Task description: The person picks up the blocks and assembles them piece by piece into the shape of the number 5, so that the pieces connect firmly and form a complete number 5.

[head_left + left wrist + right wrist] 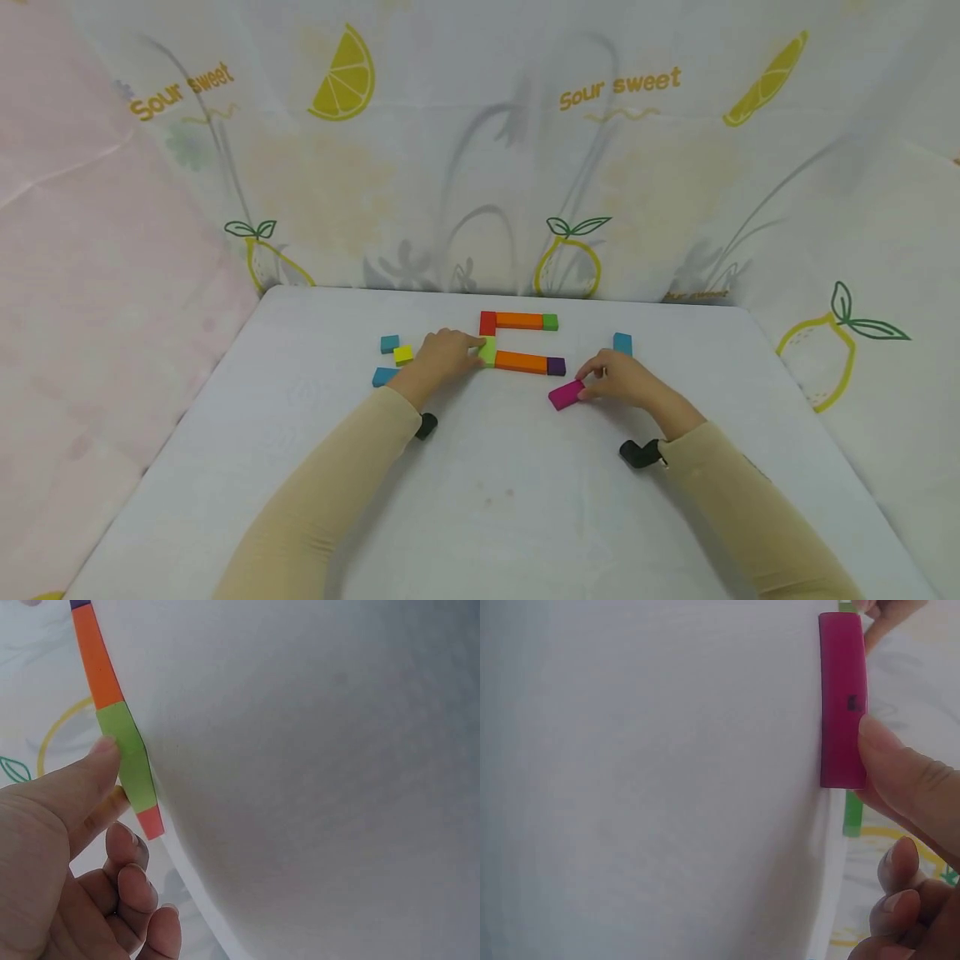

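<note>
My left hand is at the left side of a light green block, its thumb and index finger against it. In the left wrist view the thumb tip overlaps that block, and the other fingers are curled. The block stands between a red block and an orange block with a purple block at its right end. My right hand pinches a magenta block between thumb and finger, in front and to the right of the purple one. A dark mark shows on the magenta block in the right wrist view.
A second orange block runs right from the red block to a green block. At the left lie a blue block, a yellow block and another blue block. Beyond my right hand is a blue block.
</note>
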